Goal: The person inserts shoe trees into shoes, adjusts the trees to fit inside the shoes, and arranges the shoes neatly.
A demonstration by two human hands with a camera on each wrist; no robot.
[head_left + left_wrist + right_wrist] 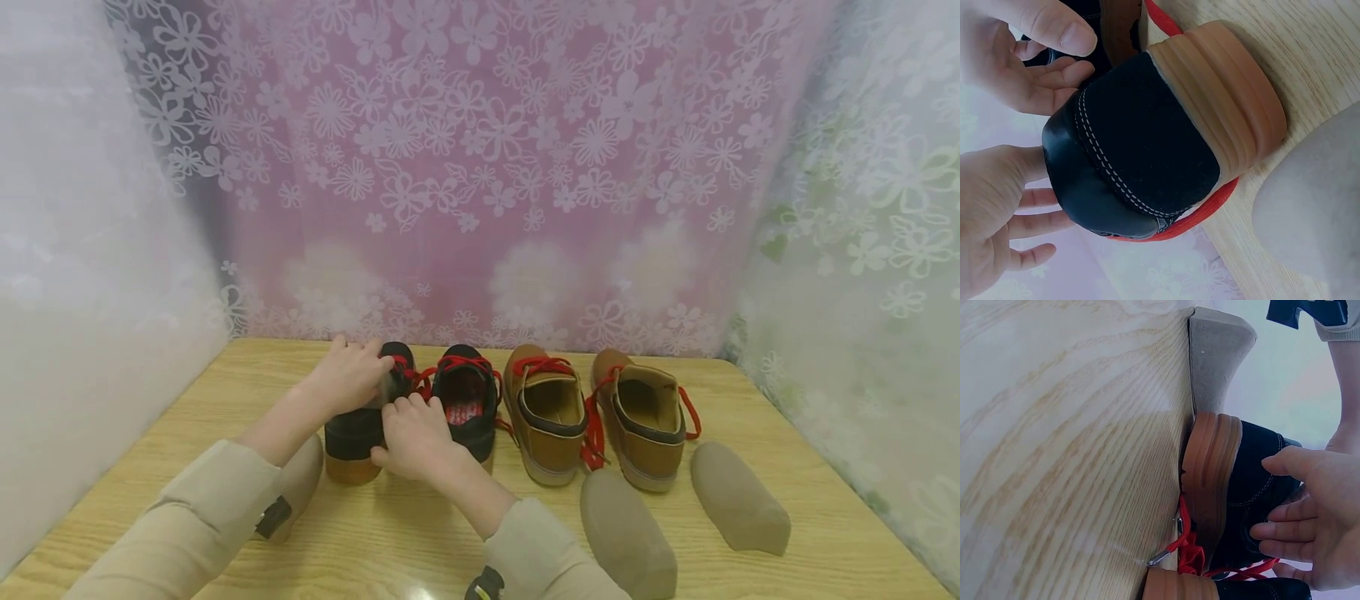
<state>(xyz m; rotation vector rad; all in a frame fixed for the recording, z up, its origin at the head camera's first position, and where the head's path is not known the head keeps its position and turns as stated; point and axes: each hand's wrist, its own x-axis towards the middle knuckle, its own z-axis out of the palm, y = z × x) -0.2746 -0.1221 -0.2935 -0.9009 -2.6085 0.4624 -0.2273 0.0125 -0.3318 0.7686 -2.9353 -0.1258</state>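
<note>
On a wooden table [420, 533], a second black shoe [480, 437] with a red-patterned insole [463, 411] stands at three o'clock, brown shoes [551, 454] beyond; a beige form [302, 479] sits at eight. The nearer black shoe [354, 440] is between two hands: left hand [348, 375] toward twelve, its grip unclear; right hand [418, 437] at three, thumb and fingers apart.

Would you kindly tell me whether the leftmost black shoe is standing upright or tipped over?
Upright: both wrist views show the black shoe resting with its brown sole down on the table.
</note>
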